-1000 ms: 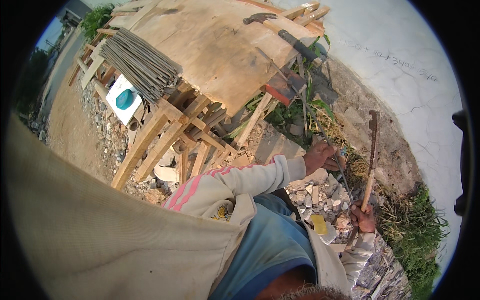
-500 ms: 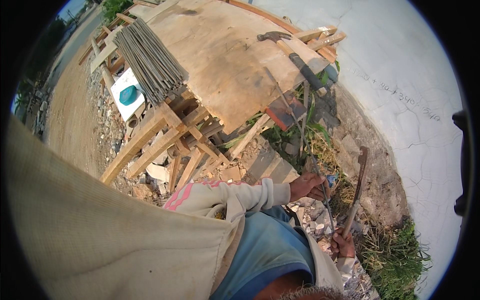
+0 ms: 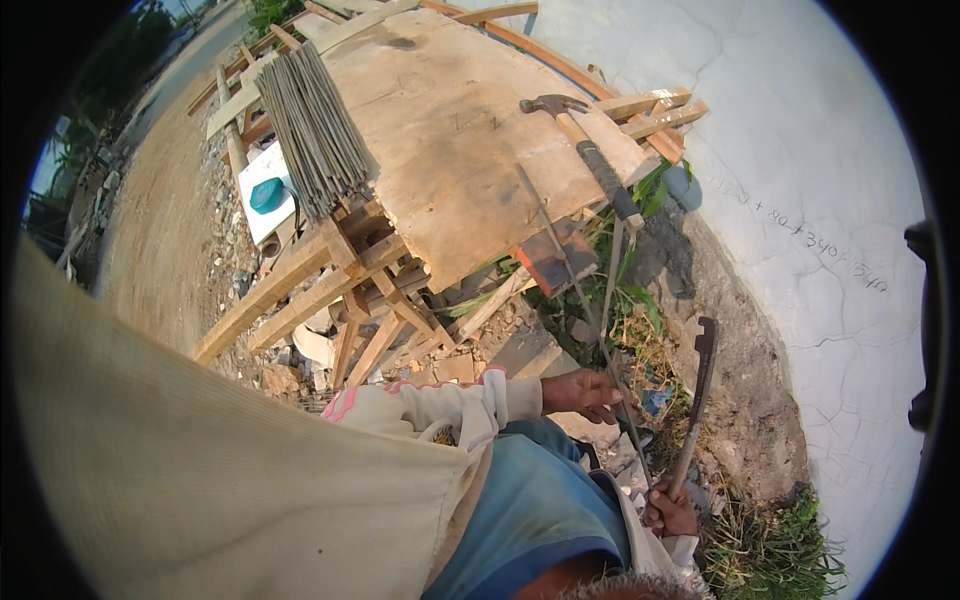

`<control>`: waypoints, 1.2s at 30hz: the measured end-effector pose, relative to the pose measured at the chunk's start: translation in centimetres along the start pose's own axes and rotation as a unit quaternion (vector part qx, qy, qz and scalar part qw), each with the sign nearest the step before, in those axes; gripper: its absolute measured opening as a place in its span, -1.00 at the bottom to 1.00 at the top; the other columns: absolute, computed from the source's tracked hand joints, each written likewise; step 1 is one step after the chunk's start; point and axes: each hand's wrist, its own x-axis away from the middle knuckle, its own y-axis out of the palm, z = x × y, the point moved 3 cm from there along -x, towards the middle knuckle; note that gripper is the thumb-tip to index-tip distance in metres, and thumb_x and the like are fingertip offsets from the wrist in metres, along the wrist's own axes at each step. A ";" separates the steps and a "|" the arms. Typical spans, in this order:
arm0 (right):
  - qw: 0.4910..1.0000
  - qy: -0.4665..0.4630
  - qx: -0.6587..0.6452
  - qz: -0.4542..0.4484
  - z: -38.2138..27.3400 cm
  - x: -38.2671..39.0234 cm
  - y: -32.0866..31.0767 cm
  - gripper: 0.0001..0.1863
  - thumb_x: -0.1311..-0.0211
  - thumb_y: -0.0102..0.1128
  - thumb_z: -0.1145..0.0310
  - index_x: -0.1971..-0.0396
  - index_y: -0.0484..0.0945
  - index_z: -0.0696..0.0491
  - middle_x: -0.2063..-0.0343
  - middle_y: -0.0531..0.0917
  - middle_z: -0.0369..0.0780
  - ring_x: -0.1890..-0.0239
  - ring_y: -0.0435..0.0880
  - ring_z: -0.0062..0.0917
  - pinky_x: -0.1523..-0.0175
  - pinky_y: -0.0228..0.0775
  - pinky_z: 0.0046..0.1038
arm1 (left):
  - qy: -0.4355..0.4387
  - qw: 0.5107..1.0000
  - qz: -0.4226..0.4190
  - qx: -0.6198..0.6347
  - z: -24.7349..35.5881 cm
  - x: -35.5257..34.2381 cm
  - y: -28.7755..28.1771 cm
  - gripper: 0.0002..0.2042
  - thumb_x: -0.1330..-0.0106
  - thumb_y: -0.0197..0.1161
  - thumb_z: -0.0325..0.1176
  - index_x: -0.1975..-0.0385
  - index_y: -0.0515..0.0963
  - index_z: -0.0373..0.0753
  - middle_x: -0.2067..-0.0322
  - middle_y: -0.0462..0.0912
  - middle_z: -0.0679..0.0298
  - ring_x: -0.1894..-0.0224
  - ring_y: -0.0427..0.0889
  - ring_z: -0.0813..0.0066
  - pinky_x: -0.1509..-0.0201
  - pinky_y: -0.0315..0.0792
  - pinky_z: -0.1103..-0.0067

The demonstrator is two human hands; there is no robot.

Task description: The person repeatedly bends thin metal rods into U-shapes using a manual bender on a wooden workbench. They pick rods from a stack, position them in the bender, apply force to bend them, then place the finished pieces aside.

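My left hand [image 3: 582,393] is loosely closed around a thin steel rod [image 3: 578,285], its fingers partly stretched along it. The rod slants from over the plywood sheet down to my right hand [image 3: 670,510]. That hand is a fist around the lower end of a rusty bending bar [image 3: 697,405], which has a notched head and stands upward. The rod's near end reaches the same fist; whether the fingers hold it too is hard to see. A brown block with a reddish edge [image 3: 556,262] sits under the rod at the sheet's near corner.
The plywood sheet [image 3: 430,130] rests on timber framing [image 3: 290,290]. On and beside it lie a claw hammer [image 3: 600,170], a bundle of steel rods [image 3: 312,130] and a teal rounded object [image 3: 267,195] on a white board. A cracked pale wall [image 3: 800,150] stands right, above rubble and grass [image 3: 770,550].
The whole view has shifted, with the table now lower in the picture. Both hands and the rod have moved slightly left relative to the sheet; the bending bar stays in my right hand.
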 end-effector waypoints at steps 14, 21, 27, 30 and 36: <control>0.995 -0.052 0.087 -0.007 -6.7 -9.1 11.0 -0.86 -0.32 0.29 0.42 0.33 0.49 0.11 0.71 0.46 -0.31 0.77 0.34 -0.69 0.71 0.11 -0.62 | 0.208 0.768 0.425 -0.431 16.9 9.5 -16.5 -0.55 -0.45 0.19 -0.06 -0.06 0.56 -0.35 0.05 0.65 0.05 0.02 0.65 0.16 -0.09 0.51 0.34; 0.992 -0.071 0.100 0.000 -8.1 -10.3 13.3 -0.86 -0.32 0.28 0.40 0.34 0.51 0.11 0.72 0.46 -0.31 0.80 0.33 -0.69 0.72 0.12 -0.63 | 0.162 0.531 0.550 -0.624 19.7 5.9 -25.8 -0.45 -0.40 0.14 -0.04 -0.22 0.44 -0.35 -0.21 0.44 -0.08 -0.25 0.42 -0.07 -0.33 0.31 0.18; 0.994 -0.073 0.084 0.018 -9.1 -13.1 15.6 -0.85 -0.32 0.29 0.42 0.27 0.47 0.07 0.69 0.48 -0.31 0.75 0.36 -0.69 0.71 0.14 -0.64 | 0.144 0.509 0.535 -0.658 20.6 3.9 -29.5 -0.40 -0.36 0.12 -0.03 -0.28 0.38 -0.34 -0.30 0.37 -0.02 -0.38 0.27 0.05 -0.46 0.06 0.08; 0.994 -0.075 0.081 0.012 -9.6 -14.0 16.5 -0.84 -0.32 0.29 0.41 0.27 0.46 0.06 0.68 0.49 -0.31 0.76 0.36 -0.68 0.72 0.14 -0.63 | 0.130 0.497 0.529 -0.676 21.0 3.8 -30.6 -0.38 -0.39 0.08 -0.02 -0.33 0.32 -0.34 -0.33 0.35 0.00 -0.41 0.25 0.07 -0.47 0.05 0.08; 0.994 -0.063 0.087 -0.016 -10.7 -15.4 17.9 -0.82 -0.33 0.29 0.38 0.24 0.43 0.05 0.70 0.46 -0.30 0.81 0.32 -0.65 0.74 0.13 -0.61 | 0.099 0.499 0.519 -0.687 22.2 3.9 -32.8 -0.37 -0.43 0.02 0.00 -0.35 0.29 -0.34 -0.36 0.32 0.01 -0.45 0.20 0.07 -0.50 0.03 0.12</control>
